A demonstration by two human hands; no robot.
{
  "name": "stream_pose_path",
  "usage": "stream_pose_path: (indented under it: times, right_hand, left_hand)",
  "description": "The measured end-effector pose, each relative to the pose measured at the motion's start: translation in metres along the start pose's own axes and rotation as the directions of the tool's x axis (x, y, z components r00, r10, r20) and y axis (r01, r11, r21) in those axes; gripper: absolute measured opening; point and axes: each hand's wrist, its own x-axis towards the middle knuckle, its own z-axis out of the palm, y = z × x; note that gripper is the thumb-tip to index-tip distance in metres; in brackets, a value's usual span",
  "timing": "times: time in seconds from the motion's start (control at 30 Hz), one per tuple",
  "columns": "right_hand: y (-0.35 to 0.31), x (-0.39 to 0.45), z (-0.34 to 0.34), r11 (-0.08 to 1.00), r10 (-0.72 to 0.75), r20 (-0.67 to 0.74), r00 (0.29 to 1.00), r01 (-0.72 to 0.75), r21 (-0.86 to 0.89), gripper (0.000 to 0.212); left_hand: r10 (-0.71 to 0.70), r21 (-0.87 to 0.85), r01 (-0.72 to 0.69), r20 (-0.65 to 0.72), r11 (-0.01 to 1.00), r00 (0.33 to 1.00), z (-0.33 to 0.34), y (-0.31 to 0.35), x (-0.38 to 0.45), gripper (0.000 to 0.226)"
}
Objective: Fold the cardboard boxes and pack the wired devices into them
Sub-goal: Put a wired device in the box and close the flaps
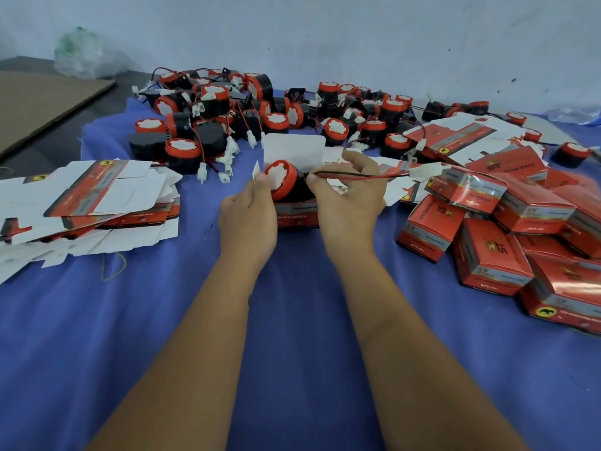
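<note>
Open box [297, 213] sits mid-cloth [292, 320], device [283, 182] half seated inside. Left hand [248, 219] grips box and device; right hand [349, 196] pinches the wire [357, 175] taut. Advice: coil wire and connector [422, 170] inside before closing the lid.

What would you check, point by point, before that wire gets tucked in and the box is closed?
1. Device seated in the open box: not ok, it sits tilted and sticks out above the walls.
2. Wire inside the box: not ok, it stretches out to the right.
3. Right hand has the wire: ok, fingers pinch it near the device.
4. White plug free of the packed boxes: cannot tell, it lies right over them.
5. Left hand steadies the box: ok, it holds the box's left side.
6. Lid flap open: ok, it stands up behind the device.
</note>
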Motion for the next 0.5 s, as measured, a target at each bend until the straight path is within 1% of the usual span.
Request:
stream_pose_path:
  times: [0.03, 0.07, 0.1, 0.13, 0.17, 0.2, 0.23, 0.27, 0.33, 0.4, 0.47, 0.5]
  right_hand:
    - [0.000, 0.000, -0.002, 0.990, -0.085, -0.018, 0.996, 0.082, -0.119, 0.012]
    - [0.000, 0.001, -0.004, 0.951, -0.178, -0.010, 0.984, 0.170, -0.257, 0.009]
    - [0.001, 0.002, -0.005, 0.881, -0.251, 0.044, 0.967, 0.247, -0.404, 0.011]
    - [0.002, 0.002, -0.007, 0.782, -0.281, 0.137, 0.950, 0.309, -0.541, 0.015]
    - [0.004, 0.000, -0.008, 0.671, -0.282, 0.238, 0.929, 0.369, -0.643, 0.022]
    - [0.008, -0.001, -0.008, 0.586, -0.276, 0.318, 0.907, 0.421, -0.692, 0.028]
    - [0.011, -0.003, -0.008, 0.550, -0.271, 0.367, 0.890, 0.456, -0.699, 0.031]
    - [0.012, -0.004, -0.008, 0.561, -0.264, 0.383, 0.885, 0.464, -0.685, 0.031]
    - [0.013, -0.005, -0.006, 0.605, -0.235, 0.390, 0.890, 0.448, -0.658, 0.028]
    - [0.011, -0.004, -0.005, 0.683, -0.211, 0.389, 0.897, 0.420, -0.597, 0.026]
    - [0.008, -0.004, -0.006, 0.796, -0.249, 0.365, 0.897, 0.405, -0.450, 0.026]
    - [0.006, -0.005, -0.007, 0.815, -0.307, 0.322, 0.895, 0.422, -0.397, 0.025]
  left_hand:
    - [-0.001, 0.002, 0.001, 0.004, 1.000, 1.000, 0.000, 0.000, 0.000, 0.038]
    - [0.008, 0.006, -0.008, 0.020, 1.000, 1.000, -0.001, 0.001, 0.000, 0.036]
    - [0.019, 0.003, -0.019, 0.038, 1.000, 0.999, -0.002, 0.002, 0.000, 0.032]
    - [0.029, -0.002, -0.029, 0.055, 1.000, 0.998, -0.002, 0.003, 0.000, 0.027]
    - [0.043, -0.005, -0.043, 0.069, 0.999, 0.997, -0.002, 0.003, 0.000, 0.021]
    - [0.064, 0.001, -0.064, 0.080, 0.998, 0.995, -0.002, 0.003, -0.001, 0.013]
    - [0.087, 0.012, -0.088, 0.086, 0.996, 0.992, -0.002, 0.004, -0.001, 0.006]
    - [0.107, 0.022, -0.109, 0.086, 0.994, 0.991, -0.003, 0.004, -0.002, 0.007]
    - [0.126, 0.029, -0.129, 0.085, 0.991, 0.988, -0.003, 0.003, -0.001, 0.018]
    - [0.119, 0.038, -0.123, 0.081, 0.992, 0.990, -0.003, 0.002, 0.001, 0.026]
    - [0.100, 0.046, -0.103, 0.069, 0.994, 0.993, -0.003, 0.001, 0.002, 0.032]
    - [0.094, 0.044, -0.096, 0.053, 0.994, 0.994, -0.003, 0.001, 0.003, 0.033]
